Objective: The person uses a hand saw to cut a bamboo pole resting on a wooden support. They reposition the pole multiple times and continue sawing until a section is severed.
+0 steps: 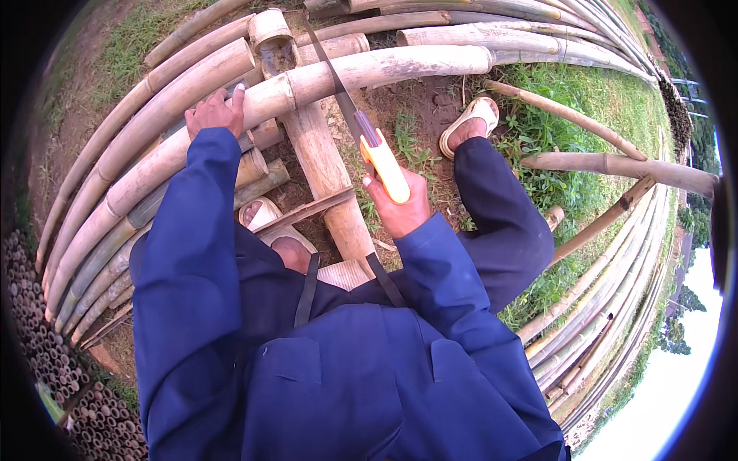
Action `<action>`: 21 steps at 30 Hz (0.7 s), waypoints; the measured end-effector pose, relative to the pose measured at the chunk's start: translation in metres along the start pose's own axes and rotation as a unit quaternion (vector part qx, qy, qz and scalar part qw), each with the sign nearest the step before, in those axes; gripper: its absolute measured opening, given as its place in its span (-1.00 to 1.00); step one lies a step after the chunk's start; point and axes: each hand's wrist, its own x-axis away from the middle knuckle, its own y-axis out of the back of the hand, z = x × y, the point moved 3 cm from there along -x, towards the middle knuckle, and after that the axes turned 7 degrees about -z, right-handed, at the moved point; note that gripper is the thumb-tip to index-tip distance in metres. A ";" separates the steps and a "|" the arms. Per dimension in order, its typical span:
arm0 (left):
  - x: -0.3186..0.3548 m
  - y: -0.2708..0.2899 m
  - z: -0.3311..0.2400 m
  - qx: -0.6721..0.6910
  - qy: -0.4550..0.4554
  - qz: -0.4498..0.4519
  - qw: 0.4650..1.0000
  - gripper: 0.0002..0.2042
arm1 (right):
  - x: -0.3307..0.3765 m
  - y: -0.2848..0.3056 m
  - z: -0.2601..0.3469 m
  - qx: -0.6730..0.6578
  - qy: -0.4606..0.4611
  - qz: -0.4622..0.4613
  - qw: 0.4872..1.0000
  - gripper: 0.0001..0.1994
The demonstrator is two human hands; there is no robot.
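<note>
Gripping tight: right hand (403,201) has its fingers (373,183) wrapped shut round the yellow handle (387,166) of a hand saw, thumb side up. Saw blade (332,75) runs far & slightly left from the handle, crossing the long bamboo pole (323,78) that lies left-to-right over a thick upright-ish support post (327,170). Blade looks set on or just at the pole's top; can't tell how deep the cut is.

Left hand (215,114) sits further left on the same pole, fingers spread & pressed flat over its top, steadying it, not curled under as far as I can see.

Judgement on doing it well: keep the left palm bearing down hard so the pole doesn't roll on the post; keep it well apart from the blade line, as it is now. Saw w/ long, straight strokes, wrist in line w/ forearm, blade square to the pole. Ease pressure near the end of the cut so the skin doesn't splinter.

Around: more bamboo poles (538,31) stacked far side & right, a bundle of thin cut canes (46,346) near left, grass (607,107) to the right. Sandalled right foot (469,123) planted on dirt just right of the blade's path, so mind it; left foot (261,213) near the post's base.
</note>
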 end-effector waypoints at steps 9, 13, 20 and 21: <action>-0.009 -0.004 0.004 0.002 0.002 -0.026 1.000 -0.32 | 0.034 0.009 0.008 0.047 -0.010 0.010 0.999 -0.90; -0.006 -0.005 -0.001 0.003 -0.011 -0.032 0.999 -0.32 | -0.018 -0.020 -0.004 -0.003 0.022 -0.012 1.000 -0.84; 0.002 -0.001 0.008 0.011 0.000 -0.024 1.000 -0.33 | 0.085 0.044 0.011 0.017 -0.042 -0.002 0.999 -0.89; 0.003 -0.008 0.013 0.011 -0.011 -0.057 0.998 -0.35 | 0.083 0.045 0.015 0.021 -0.034 -0.007 0.999 -0.89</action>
